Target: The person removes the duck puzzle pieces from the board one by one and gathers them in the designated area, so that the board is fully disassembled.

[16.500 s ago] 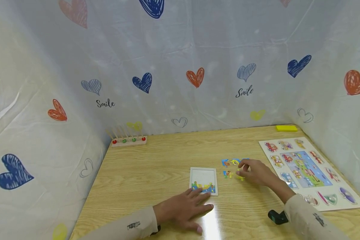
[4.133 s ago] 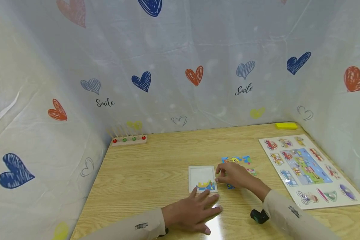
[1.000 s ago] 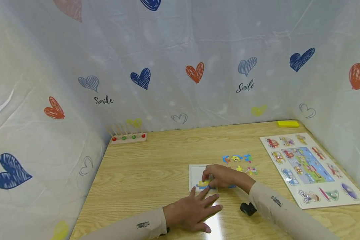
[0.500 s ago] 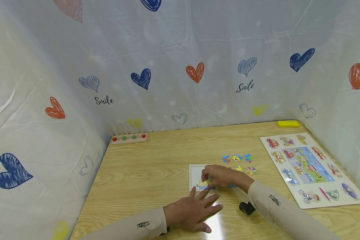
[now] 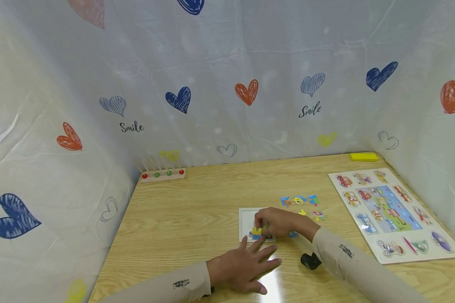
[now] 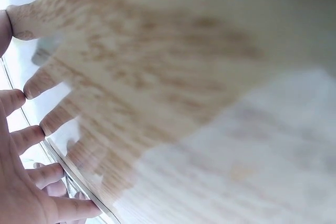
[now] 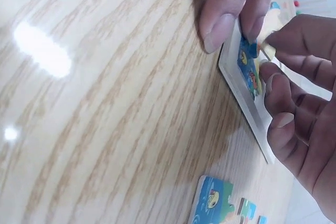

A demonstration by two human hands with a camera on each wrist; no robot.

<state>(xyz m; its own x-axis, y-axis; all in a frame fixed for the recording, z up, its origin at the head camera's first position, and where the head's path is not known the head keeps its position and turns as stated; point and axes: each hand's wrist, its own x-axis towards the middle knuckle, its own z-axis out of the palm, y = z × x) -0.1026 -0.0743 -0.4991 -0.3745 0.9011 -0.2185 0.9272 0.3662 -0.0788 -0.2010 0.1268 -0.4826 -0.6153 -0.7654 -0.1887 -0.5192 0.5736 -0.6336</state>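
A small white puzzle tray (image 5: 245, 216) lies on the table, with joined blue and yellow jigsaw pieces (image 5: 255, 234) along its near side. Over the tray, my right hand (image 5: 282, 221) pinches a yellowish jigsaw piece (image 7: 269, 52) between thumb and finger. That hand covers the tray's right part in the head view. My left hand (image 5: 246, 269) lies spread, its fingertips at the tray's near edge beside the blue pieces (image 7: 245, 62). A loose blue piece (image 5: 293, 234) rests on the table just right of the tray.
More loose jigsaw pieces (image 5: 312, 200) lie in rows behind my right forearm. A large vehicle puzzle board (image 5: 349, 210) occupies the right side. At the back stand a peg rack with beads (image 5: 163, 176) and a yellow block (image 5: 364, 157). Heart-print curtains enclose the table.
Since the oldest frame, my right hand has come from the loose pieces to the tray, and the tray's left-hand pieces have left it. During the last second the hands barely move.
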